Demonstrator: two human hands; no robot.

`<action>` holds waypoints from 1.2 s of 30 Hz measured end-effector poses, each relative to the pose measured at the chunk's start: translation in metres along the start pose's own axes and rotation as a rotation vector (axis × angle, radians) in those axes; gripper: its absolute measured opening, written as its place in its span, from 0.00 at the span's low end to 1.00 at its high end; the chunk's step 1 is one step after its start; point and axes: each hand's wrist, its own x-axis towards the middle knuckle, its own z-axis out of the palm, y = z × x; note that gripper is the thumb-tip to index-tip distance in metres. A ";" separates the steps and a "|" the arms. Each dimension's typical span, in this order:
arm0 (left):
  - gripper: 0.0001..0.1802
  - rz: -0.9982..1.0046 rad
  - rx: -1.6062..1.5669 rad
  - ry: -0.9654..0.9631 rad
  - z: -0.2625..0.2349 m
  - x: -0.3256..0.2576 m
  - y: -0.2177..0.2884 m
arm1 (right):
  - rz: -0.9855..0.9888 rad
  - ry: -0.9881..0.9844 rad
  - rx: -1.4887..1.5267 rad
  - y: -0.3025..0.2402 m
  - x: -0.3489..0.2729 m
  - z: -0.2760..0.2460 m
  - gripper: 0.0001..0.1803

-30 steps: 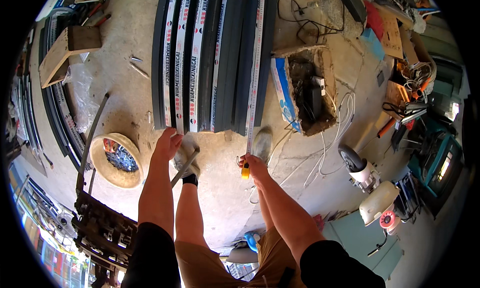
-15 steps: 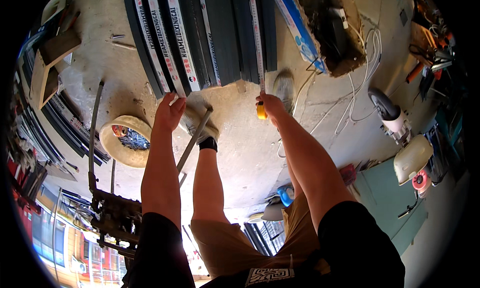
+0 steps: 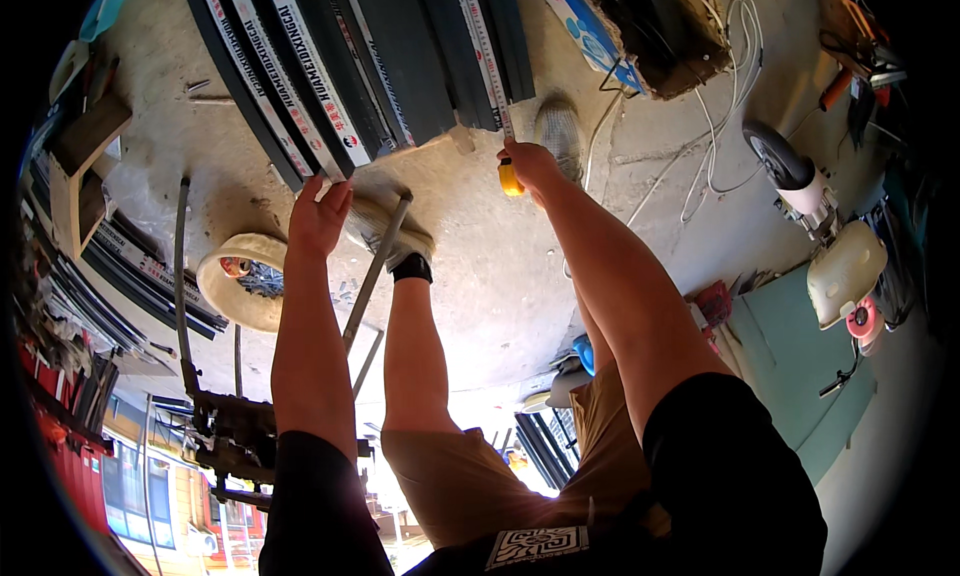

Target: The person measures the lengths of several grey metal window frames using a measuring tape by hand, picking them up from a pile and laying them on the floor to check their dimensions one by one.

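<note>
A bundle of long dark profiles [image 3: 400, 66] with white printed strips lies on the concrete floor, its near ends in front of me. My left hand [image 3: 320, 214] rests with spread fingers against the ends of the left profiles. My right hand [image 3: 530, 164] is shut on a yellow tape measure [image 3: 510, 178]. Its blade [image 3: 485, 61] runs away from me along the top of a profile. A thin metal bar [image 3: 375, 271] lies slanted across the floor by my left shoe [image 3: 385, 226]. My right shoe [image 3: 558, 128] stands just beyond the right hand.
A white round tub [image 3: 235, 276] sits on the floor to the left, next to more stacked profiles [image 3: 130, 276]. A wooden crate with a blue side [image 3: 640, 26], white cables [image 3: 715, 126], a white power tool [image 3: 810, 191] and a teal mat [image 3: 800, 361] lie to the right. A dark metal machine [image 3: 235, 436] stands lower left.
The view has tipped further down and back, so the profiles and both hands sit higher in the picture. My left hand stays at the profile ends; the right keeps the tape measure.
</note>
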 end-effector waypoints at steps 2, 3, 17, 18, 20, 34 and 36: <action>0.14 0.007 -0.006 0.021 0.002 -0.003 0.001 | 0.003 -0.001 0.004 0.003 0.005 0.002 0.25; 0.14 0.004 -0.002 0.022 0.004 -0.004 0.001 | 0.001 -0.003 0.003 0.006 0.009 0.002 0.26; 0.17 -0.069 -0.005 0.103 0.018 -0.028 -0.024 | -0.032 0.003 -0.097 0.027 0.042 -0.003 0.27; 0.17 -0.071 -0.014 0.111 0.018 -0.029 -0.029 | -0.008 0.015 -0.166 0.027 0.044 -0.004 0.29; 0.19 -0.051 -0.044 0.130 0.019 -0.035 -0.037 | -0.017 0.004 -0.178 0.028 0.041 -0.007 0.30; 0.20 0.041 0.000 0.094 0.022 -0.139 -0.109 | -0.044 -0.120 0.283 0.014 -0.099 -0.031 0.25; 0.21 0.048 0.012 0.059 0.032 -0.153 -0.121 | -0.050 -0.172 0.342 0.017 -0.118 -0.049 0.23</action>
